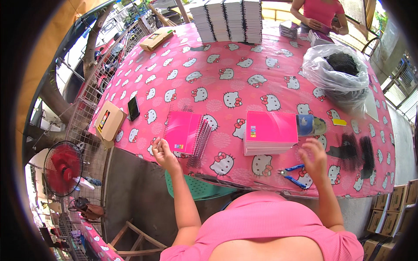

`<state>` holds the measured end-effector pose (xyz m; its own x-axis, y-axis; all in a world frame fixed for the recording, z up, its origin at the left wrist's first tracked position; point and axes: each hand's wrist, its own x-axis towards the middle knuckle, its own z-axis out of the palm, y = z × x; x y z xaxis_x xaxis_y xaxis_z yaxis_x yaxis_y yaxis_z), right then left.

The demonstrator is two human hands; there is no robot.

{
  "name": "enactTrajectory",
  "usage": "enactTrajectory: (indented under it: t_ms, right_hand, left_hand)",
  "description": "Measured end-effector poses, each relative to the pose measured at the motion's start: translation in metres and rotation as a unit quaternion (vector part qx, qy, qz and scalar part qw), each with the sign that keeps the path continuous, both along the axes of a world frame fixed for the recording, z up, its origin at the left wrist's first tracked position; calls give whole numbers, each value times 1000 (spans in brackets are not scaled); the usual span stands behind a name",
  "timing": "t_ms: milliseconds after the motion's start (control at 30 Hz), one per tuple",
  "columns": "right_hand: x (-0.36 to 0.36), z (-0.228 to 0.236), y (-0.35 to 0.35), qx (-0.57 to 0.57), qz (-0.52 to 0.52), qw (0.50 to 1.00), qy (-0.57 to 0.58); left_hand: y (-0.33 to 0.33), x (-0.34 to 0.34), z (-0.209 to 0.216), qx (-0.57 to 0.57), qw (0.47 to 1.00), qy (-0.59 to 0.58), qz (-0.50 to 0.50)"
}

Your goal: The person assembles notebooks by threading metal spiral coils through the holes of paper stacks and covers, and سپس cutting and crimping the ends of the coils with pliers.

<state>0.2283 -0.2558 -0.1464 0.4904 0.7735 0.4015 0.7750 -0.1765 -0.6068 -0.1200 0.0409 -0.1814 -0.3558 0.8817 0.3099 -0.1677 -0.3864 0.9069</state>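
My left hand is beside the near left corner of a stack of pink spiral notebooks. Its fingers are curled together, and whatever they may hold is too small to make out. Black coils stick out along the sides of that stack. To its right lies a thick pile of pink-covered booklets, with no coils visible on it. My right hand hovers with fingers apart and nothing in it, just right of the pile. Under and left of it, blue-handled cutting pliers rest on the tablecloth.
Loose black coils lie at right, below a yellow tag. Beyond stands a clear plastic bag of black coils. A phone and cardboard box lie left. Tall notebook stacks and another person are at the far side.
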Motion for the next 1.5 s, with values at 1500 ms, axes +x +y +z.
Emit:
enactTrajectory:
  t_ms: [1500]
  right_hand:
    - [147, -66, -92, -185, -373, 906, -71]
  left_hand:
    - [-108, 215, 139, 273, 811, 402, -326]
